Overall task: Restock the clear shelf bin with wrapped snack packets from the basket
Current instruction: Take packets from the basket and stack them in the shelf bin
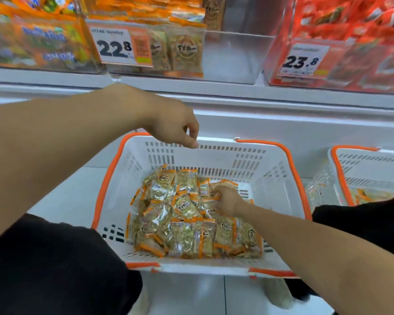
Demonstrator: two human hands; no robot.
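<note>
A white basket (266, 169) with orange handles sits in front of me, holding several clear-and-orange wrapped snack packets (187, 223). My right hand (228, 201) reaches down into the pile and its fingers curl round packets at the back right of the heap. My left hand (175, 126) hangs above the basket's far rim, fingers loosely curled, holding nothing. Above, the clear shelf bin (228, 53) with the 22.8 price tag holds a few of the same packets at its left side.
A clear bin of orange bags (32, 37) stands to the left, one of red packets (350, 42) with a 23.8 tag to the right. A second white basket (369, 164) sits at the right. The white shelf ledge (259, 103) runs between bins and basket.
</note>
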